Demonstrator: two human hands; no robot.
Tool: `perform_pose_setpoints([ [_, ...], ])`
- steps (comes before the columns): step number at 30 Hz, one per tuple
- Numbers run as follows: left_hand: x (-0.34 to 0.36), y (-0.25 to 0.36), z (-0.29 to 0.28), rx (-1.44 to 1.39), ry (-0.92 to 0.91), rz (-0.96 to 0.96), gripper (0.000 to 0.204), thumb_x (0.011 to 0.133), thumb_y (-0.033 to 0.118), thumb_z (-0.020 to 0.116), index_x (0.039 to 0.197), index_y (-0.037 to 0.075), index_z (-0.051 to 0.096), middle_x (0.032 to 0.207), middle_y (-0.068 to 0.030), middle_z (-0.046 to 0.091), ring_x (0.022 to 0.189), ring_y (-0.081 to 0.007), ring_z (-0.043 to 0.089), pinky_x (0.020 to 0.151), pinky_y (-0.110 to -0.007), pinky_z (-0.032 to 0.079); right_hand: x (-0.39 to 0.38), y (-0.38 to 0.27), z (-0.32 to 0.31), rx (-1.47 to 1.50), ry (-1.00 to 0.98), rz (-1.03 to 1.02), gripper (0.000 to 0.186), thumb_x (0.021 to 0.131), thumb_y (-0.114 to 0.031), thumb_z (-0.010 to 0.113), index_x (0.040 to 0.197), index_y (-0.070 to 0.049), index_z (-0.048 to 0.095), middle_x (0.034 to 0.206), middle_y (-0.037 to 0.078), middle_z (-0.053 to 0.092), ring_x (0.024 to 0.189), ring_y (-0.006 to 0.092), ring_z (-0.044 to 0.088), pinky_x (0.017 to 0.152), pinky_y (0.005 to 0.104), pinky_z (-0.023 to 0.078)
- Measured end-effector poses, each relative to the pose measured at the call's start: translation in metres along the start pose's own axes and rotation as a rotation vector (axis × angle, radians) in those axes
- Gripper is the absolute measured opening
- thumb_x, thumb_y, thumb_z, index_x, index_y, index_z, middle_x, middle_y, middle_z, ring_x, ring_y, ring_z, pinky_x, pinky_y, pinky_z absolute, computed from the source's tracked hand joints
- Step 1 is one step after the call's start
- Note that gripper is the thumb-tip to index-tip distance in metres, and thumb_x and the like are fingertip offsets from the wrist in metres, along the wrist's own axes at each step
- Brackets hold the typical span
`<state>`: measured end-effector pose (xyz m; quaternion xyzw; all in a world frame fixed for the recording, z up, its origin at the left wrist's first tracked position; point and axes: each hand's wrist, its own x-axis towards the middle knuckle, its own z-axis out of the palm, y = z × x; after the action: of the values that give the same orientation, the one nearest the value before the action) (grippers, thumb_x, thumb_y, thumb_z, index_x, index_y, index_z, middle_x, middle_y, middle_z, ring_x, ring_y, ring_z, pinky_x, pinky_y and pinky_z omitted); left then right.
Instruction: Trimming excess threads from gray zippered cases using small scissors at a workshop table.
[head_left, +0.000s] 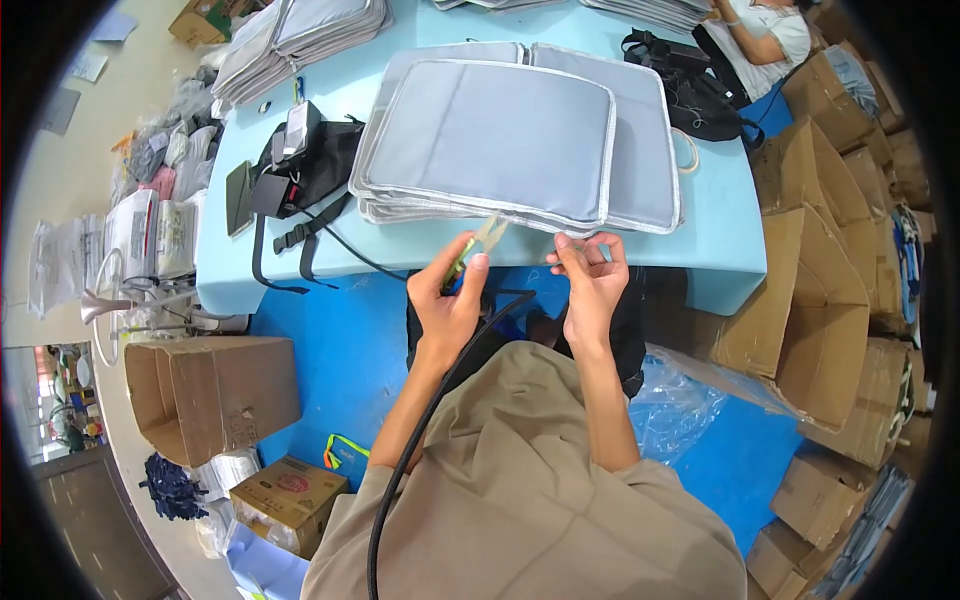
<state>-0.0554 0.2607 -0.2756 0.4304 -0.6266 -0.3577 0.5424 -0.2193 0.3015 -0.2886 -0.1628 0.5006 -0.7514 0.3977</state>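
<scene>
My left hand (pixel 449 300) is closed around a pair of thread snips (pixel 488 236) with yellow-green handles. Their blades point away from me and meet the near edge of a stack of grey quilted panels (pixel 490 135). The panels are bound in white trim and lie fanned out on the table, the top one slightly askew. Just right of the snips, my right hand (pixel 592 285) is held in a pinch close to the trimmed edge. Whatever is between its fingertips is too small to make out.
The light blue table (pixel 720 230) carries a black bag with a device (pixel 295 140) at left, another black bag (pixel 690 95) at right and further panel stacks (pixel 330 30) behind. Open cartons (pixel 800 300) crowd the right side. A black cable (pixel 400 470) crosses my left forearm. Another person (pixel 770 40) sits far right.
</scene>
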Motion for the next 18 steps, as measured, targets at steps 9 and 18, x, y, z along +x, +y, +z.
perform_pose_setpoints([
  [9,0.054,0.032,-0.016,0.129,-0.136,0.103,0.047,0.078,0.023,0.096,0.116,0.005,0.076,0.067,0.0037,0.064,0.058,-0.0028,0.044,0.049,-0.024,0.031,-0.021,0.002,0.012,-0.011,-0.019,-0.204,0.036,0.093,0.003,0.079,0.103,-0.007,0.046,0.083,0.008,0.068,0.062,0.0109,0.062,0.057,0.0246,0.049],
  [18,0.088,0.056,-0.003,0.372,-0.224,0.461,0.028,0.062,0.003,0.084,0.088,0.012,0.083,0.061,-0.0025,0.063,0.052,-0.0174,0.052,0.048,-0.033,0.042,-0.021,-0.026,0.019,-0.107,0.017,-0.472,0.041,0.089,0.008,0.079,0.100,-0.007,0.042,0.078,0.007,0.065,0.058,0.0094,0.057,0.054,0.0233,0.043],
])
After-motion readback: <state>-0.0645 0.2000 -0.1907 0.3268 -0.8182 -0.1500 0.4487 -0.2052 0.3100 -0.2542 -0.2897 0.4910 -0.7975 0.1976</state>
